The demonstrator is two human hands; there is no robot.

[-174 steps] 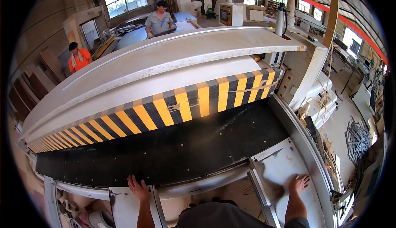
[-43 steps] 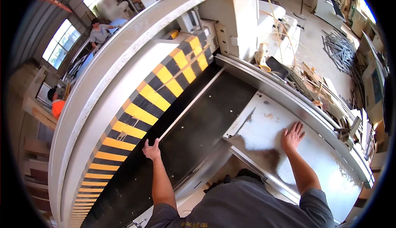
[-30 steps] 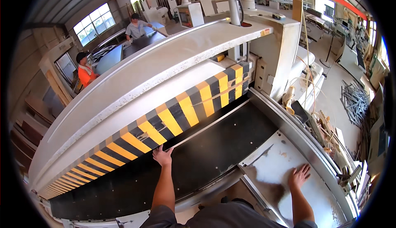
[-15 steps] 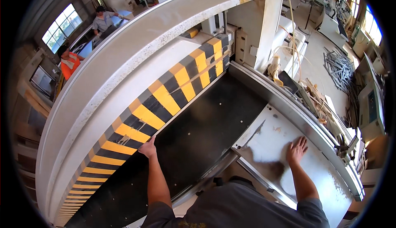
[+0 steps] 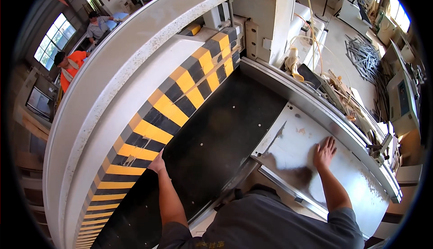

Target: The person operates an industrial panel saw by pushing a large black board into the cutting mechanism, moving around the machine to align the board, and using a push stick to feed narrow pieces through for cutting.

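My left hand (image 5: 156, 161) is at the lower edge of the yellow-and-black striped beam (image 5: 182, 107), above the black machine bed (image 5: 212, 127). Its fingertips are partly hidden there, so what they hold, if anything, is unclear. My right hand (image 5: 324, 154) lies open and flat, fingers spread, on the silver metal side table (image 5: 356, 186), beside a raised metal rail (image 5: 315, 107). The large grey frame of the machine (image 5: 108, 50) arches over the striped beam.
Behind the machine are a co-worker in orange (image 5: 67, 71) and another in grey (image 5: 97, 26), both bent over. Offcuts (image 5: 338, 91) pile beyond the rail, near hoses and a machine column (image 5: 270, 23). Metal strips (image 5: 363, 59) lie on the floor at right.
A pale strip that stretched across the bed from my left hand has shifted back to the beam's edge and is barely visible. My left hand has moved left with it. My right hand stays on the table.
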